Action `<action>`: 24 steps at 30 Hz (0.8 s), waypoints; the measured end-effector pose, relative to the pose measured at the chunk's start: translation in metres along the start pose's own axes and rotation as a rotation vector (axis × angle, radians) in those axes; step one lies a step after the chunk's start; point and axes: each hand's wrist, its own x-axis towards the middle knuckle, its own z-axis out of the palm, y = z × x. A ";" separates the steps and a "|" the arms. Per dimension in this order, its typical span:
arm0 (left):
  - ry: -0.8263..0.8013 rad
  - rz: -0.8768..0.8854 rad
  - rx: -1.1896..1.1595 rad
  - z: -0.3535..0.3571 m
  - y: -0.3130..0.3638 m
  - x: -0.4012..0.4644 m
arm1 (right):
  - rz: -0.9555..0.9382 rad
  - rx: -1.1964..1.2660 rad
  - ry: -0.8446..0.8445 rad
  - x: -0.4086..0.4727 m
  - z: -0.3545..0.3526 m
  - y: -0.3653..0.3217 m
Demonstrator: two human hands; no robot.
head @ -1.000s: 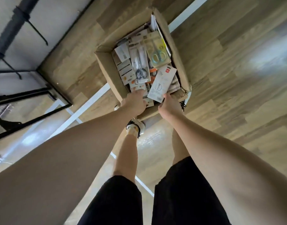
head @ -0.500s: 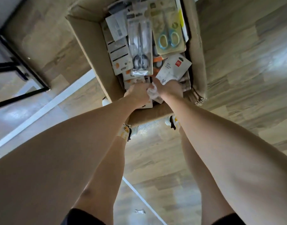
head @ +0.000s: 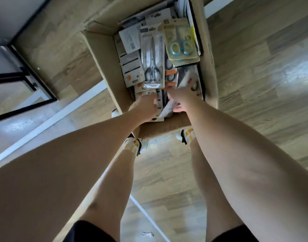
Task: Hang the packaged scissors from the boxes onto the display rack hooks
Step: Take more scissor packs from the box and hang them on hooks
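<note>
Reaching into box (head: 101, 55): left hand (head: 146, 107) grips packs at near wall; right hand (head: 181, 100) pinches white pack (head: 168, 110) between hands, long axis toward near wall.

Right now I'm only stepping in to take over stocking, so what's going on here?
A person is bent over an open cardboard box on the wooden floor, both hands down among packaged scissors. The left hand rests on a pack at the near end; the right hand fingers a white pack beside it. Packs of blue-handled scissors and grey-handled scissors lie on top. Nothing is lifted out yet.
</note>
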 end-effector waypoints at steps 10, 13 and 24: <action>0.035 -0.007 -0.027 -0.007 0.013 -0.008 | 0.023 0.519 -0.024 -0.027 -0.010 0.066; -0.010 0.005 -0.080 -0.003 0.014 -0.011 | 0.003 0.551 0.034 -0.033 -0.013 0.064; 0.095 -0.061 -0.226 -0.015 -0.001 -0.018 | -0.065 0.203 0.053 -0.018 -0.004 0.059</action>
